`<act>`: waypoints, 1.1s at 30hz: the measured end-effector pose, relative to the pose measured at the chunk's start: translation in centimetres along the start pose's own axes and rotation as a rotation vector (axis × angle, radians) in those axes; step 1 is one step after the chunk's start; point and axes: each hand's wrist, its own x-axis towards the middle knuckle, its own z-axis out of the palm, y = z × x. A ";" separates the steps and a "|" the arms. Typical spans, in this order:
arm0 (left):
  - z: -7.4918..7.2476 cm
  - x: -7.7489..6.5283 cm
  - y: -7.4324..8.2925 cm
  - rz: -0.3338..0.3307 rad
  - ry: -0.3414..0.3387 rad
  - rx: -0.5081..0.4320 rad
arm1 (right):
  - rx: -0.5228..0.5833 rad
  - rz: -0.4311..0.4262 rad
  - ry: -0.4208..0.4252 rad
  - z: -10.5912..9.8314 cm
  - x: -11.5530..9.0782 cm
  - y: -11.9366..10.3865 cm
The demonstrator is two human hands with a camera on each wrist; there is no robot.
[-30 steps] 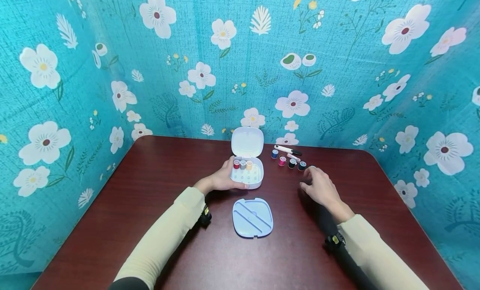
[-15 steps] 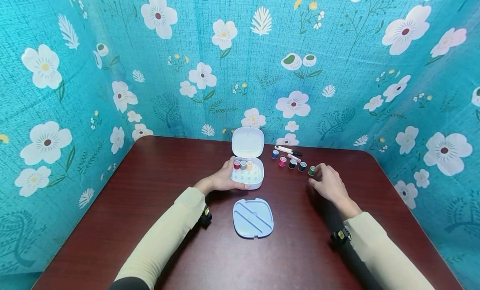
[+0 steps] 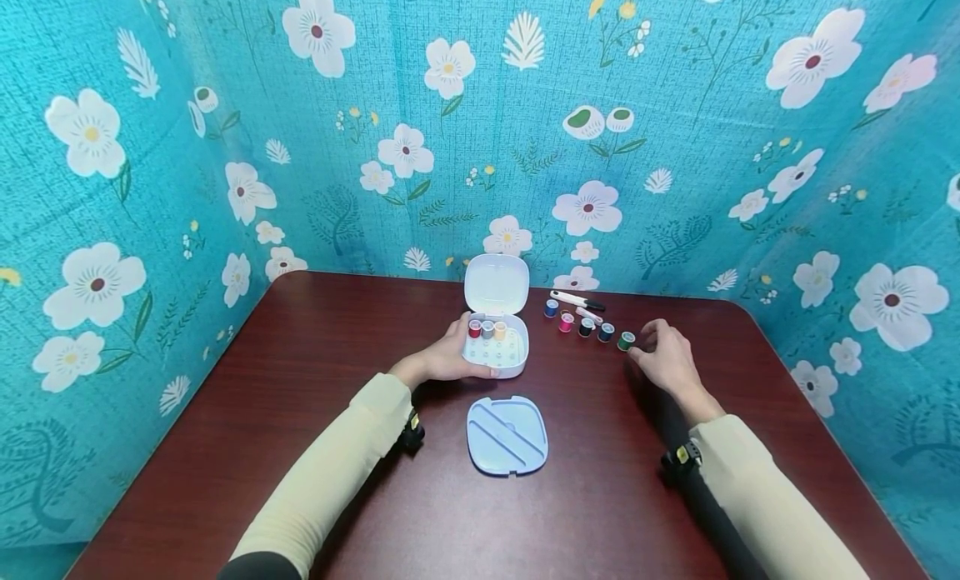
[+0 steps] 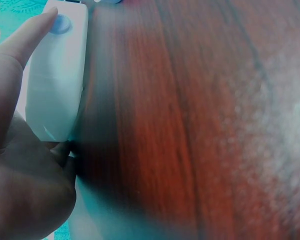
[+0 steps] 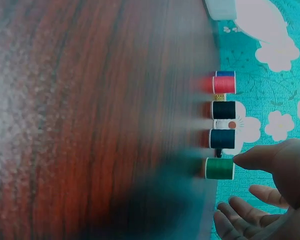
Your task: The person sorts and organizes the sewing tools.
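Observation:
My left hand (image 3: 442,357) grips a small white sewing box (image 3: 513,370) from its left side. In the left wrist view its thumb lies over the round button on the box front (image 4: 60,75). The box lid (image 3: 497,285) stands raised at the back. Inside, red (image 3: 475,329), grey (image 3: 487,329) and peach (image 3: 500,331) thread spools sit in a row over a pegged base. My right hand (image 3: 667,359) is just right of a green thread spool (image 3: 626,341), holding nothing. In the right wrist view one fingertip is close to the green spool (image 5: 219,169); whether they touch, I cannot tell.
Beside the green spool stand dark teal (image 3: 606,332), black (image 3: 587,327), pink (image 3: 566,322) and blue (image 3: 551,308) spools. Behind them lie a white-and-black pen-like tool (image 3: 577,300) and a small pink item (image 3: 589,315). A pale blue grooved tray (image 3: 507,436) lies in front of the box.
My right hand has shifted to the right along the spool row, and the green spool has come into sight at the row's end. My left hand and the box have stayed put.

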 end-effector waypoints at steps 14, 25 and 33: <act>0.0 -0.4 0.2 0.012 0.009 -0.027 | 0.169 0.109 0.012 1.4 1.0 1.0; 0.1 -0.2 0.0 0.010 0.013 -0.005 | 0.293 0.198 -0.005 2.1 1.5 0.7; 0.0 -0.4 0.1 0.005 0.007 0.001 | 0.310 0.212 -0.014 2.4 1.7 0.4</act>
